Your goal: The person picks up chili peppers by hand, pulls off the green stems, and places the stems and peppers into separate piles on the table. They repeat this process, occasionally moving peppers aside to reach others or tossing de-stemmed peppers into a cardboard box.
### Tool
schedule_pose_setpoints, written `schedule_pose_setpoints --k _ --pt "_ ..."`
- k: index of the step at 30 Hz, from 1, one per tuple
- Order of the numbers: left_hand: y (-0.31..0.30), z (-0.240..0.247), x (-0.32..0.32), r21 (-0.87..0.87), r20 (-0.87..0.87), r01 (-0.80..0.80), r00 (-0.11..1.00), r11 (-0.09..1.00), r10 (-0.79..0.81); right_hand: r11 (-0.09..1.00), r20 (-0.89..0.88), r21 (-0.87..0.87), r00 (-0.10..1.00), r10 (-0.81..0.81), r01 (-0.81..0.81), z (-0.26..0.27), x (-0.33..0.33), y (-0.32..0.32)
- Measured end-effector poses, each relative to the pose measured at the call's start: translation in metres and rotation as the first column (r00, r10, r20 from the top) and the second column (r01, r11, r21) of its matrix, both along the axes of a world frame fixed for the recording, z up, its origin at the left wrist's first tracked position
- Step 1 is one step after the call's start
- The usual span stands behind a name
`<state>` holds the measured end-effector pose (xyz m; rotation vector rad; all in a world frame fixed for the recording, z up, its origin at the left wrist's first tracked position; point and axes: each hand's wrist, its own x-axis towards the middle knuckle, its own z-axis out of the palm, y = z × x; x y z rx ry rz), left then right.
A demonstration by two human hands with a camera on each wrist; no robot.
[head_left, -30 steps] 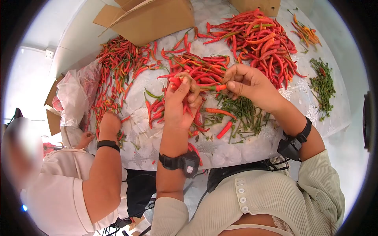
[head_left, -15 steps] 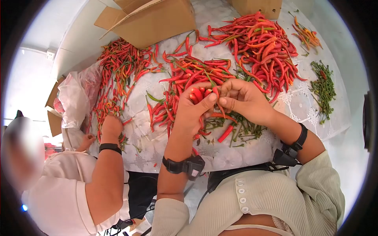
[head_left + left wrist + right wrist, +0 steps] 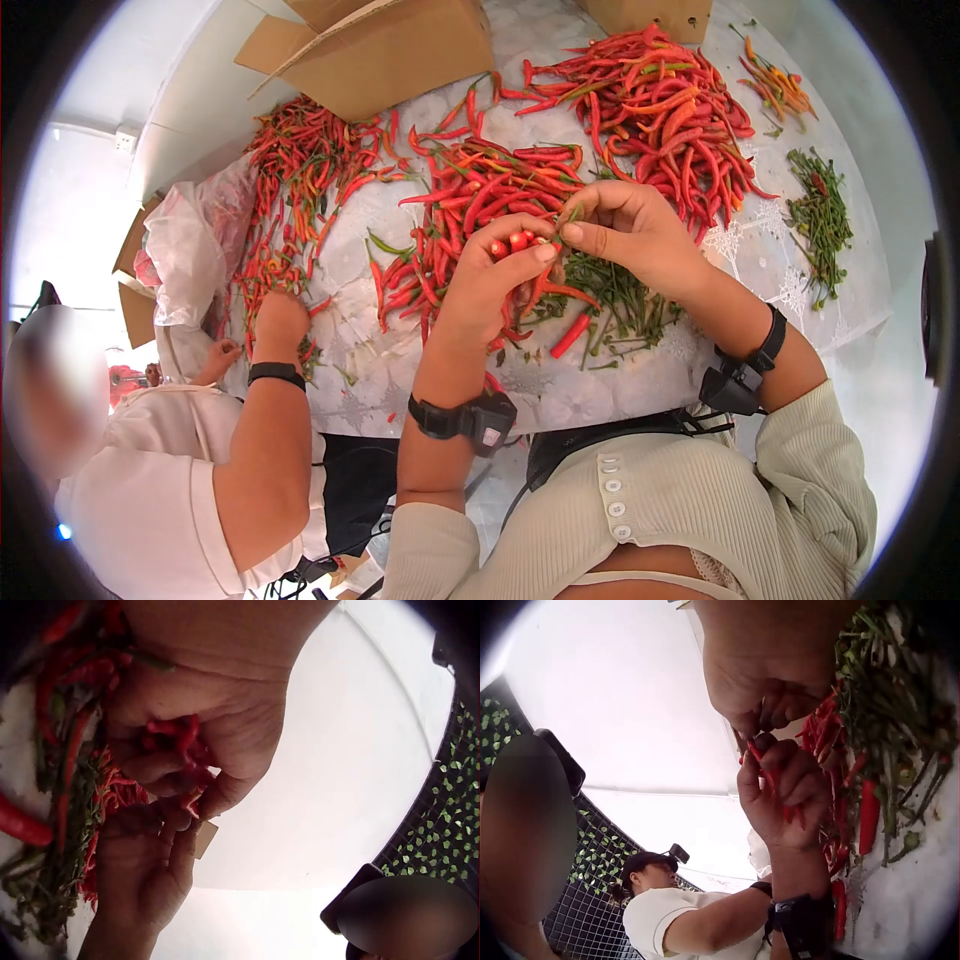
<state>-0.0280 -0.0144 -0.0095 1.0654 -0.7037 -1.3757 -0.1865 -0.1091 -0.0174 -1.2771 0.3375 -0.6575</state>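
Note:
My left hand (image 3: 485, 280) holds several red chili peppers (image 3: 518, 242) in its curled fingers, their ends poking out above the thumb. In the left wrist view red chilies (image 3: 191, 746) lie against the palm. Right up against it, my right hand (image 3: 640, 235) pinches a green chili stem (image 3: 570, 214) between thumb and fingers; those fingertips are partly hidden in the right wrist view. Under and behind the hands are a pile of red chilies (image 3: 490, 190) and a heap of loose green stems (image 3: 630, 310). One red chili (image 3: 571, 335) lies at the heap's near edge.
A larger red chili pile (image 3: 670, 110) lies at the back, with orange chilies (image 3: 780, 85) and more green stems (image 3: 820, 220) to its right. Cardboard boxes (image 3: 400, 60) stand behind. At left, another person's arm (image 3: 260, 440) reaches to a further chili pile (image 3: 290, 170).
The right hand brought a chili to the left hand, where its green stem stood up half a second ago. Now the stem is between the right fingertips, slightly further right.

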Motion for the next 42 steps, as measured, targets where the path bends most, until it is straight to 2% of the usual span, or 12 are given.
schedule_pose_setpoints --k 7,9,13,16,19,22,25,28,31,40,42 --pt "0.001 -0.001 0.004 0.01 0.09 0.061 0.994 0.998 -0.061 0.993 -0.084 -0.12 0.996 -0.006 -0.004 0.0 -0.001 0.002" --pt "0.001 0.001 0.003 0.026 0.116 0.057 0.991 0.998 -0.06 0.966 -0.118 -0.249 0.988 -0.1 0.068 0.002 -0.002 0.004" --pt "0.0 0.003 0.002 0.024 0.142 0.053 0.988 0.998 -0.055 0.864 -0.12 -0.474 0.96 -0.252 0.168 0.011 -0.004 0.009" --pt "0.0 0.004 0.0 0.003 0.158 0.037 0.987 0.999 -0.037 0.772 -0.071 -0.602 0.95 -0.305 0.203 0.011 -0.004 0.01" --pt "0.0 0.004 0.0 0.016 0.138 0.047 0.989 0.999 -0.049 0.727 -0.024 -0.64 0.939 -0.343 0.249 0.011 -0.004 0.011" --pt "-0.001 0.005 -0.001 0.021 0.137 0.033 0.99 0.999 -0.036 0.613 0.072 -0.72 0.914 -0.4 0.325 0.007 -0.001 0.011" --pt "-0.001 0.0 0.001 0.03 0.126 0.027 0.992 0.999 -0.03 0.481 0.107 -0.815 0.9 -0.423 0.323 0.008 -0.002 0.009" --pt "-0.002 -0.002 0.0 0.023 0.101 -0.005 0.995 1.0 0.003 0.433 0.104 -0.848 0.896 -0.431 0.306 0.009 -0.003 0.008" --pt "-0.003 -0.002 -0.003 0.004 0.038 -0.018 0.999 1.0 0.018 0.451 0.128 -0.821 0.883 -0.451 0.349 0.007 -0.001 0.01" --pt "-0.002 -0.002 0.001 0.037 0.003 0.012 1.0 0.999 -0.012 0.503 0.146 -0.77 0.876 -0.46 0.393 0.01 0.0 0.015" --pt "-0.002 0.0 0.002 0.062 -0.067 0.029 0.997 0.998 -0.025 0.478 0.157 -0.774 0.857 -0.491 0.415 0.011 -0.001 0.015"
